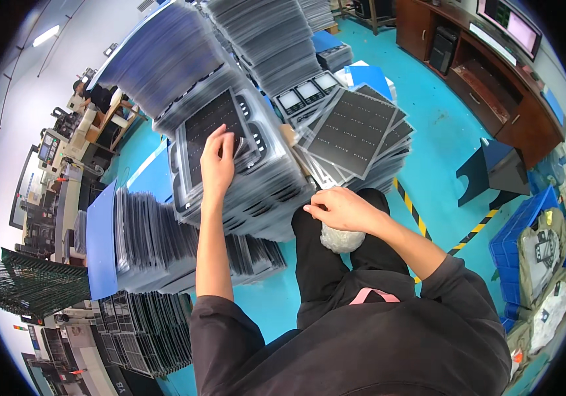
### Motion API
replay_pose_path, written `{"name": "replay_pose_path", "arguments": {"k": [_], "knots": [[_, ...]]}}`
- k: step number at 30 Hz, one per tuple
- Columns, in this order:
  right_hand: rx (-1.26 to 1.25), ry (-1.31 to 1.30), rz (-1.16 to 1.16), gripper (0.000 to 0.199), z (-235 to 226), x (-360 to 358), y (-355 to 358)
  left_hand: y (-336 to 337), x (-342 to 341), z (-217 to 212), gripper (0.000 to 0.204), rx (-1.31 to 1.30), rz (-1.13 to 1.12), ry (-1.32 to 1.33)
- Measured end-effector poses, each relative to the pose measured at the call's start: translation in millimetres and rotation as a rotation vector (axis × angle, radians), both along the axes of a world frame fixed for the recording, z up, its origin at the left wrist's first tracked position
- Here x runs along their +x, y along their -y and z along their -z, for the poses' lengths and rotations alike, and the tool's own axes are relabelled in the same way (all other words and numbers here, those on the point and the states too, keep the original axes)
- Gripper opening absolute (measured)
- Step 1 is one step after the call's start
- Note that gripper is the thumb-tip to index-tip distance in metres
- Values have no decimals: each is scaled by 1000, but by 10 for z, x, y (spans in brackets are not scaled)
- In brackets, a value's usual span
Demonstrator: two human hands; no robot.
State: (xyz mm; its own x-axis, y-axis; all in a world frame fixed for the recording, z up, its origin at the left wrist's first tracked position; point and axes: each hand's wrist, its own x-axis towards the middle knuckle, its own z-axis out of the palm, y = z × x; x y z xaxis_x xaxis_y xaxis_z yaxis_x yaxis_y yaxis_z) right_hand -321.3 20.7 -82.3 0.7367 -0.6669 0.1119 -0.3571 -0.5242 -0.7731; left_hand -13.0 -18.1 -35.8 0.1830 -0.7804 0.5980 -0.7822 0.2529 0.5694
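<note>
My left hand (218, 162) rests flat on the top tray of a tall stack of thin dark plastic trays (243, 191) in front of me, fingers spread near small parts in the tray's pockets. My right hand (340, 208) is closed over a crumpled clear plastic bag (341, 239) that lies on my lap, on my black trousers. A second, fanned stack of dark gridded trays (355, 135) stands to the right of the first.
More tray stacks stand behind (263, 39) and lean at my left beside a blue sheet (101, 241). A blue crate (524, 244) with bags is at right. Brown cabinets (487, 92) line the far right. The floor is teal with yellow-black tape (411, 211).
</note>
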Motion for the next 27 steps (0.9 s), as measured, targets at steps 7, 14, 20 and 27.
{"name": "replay_pose_path", "arguments": {"k": [7,14,20,27], "knots": [[9,73,-11,36,36,91,19,-60,1,-82,15,87,38,304],[724,559,50,45,-272,397,134,-602,-591,-500,14,64,47,302],[956,769,-223,32,-357,704,66,-1137,-836,-341,8,139,42,83],[974,772,-161,20,-21,682,-426,-1220,-608,-85,12,-383,-392,305]]}}
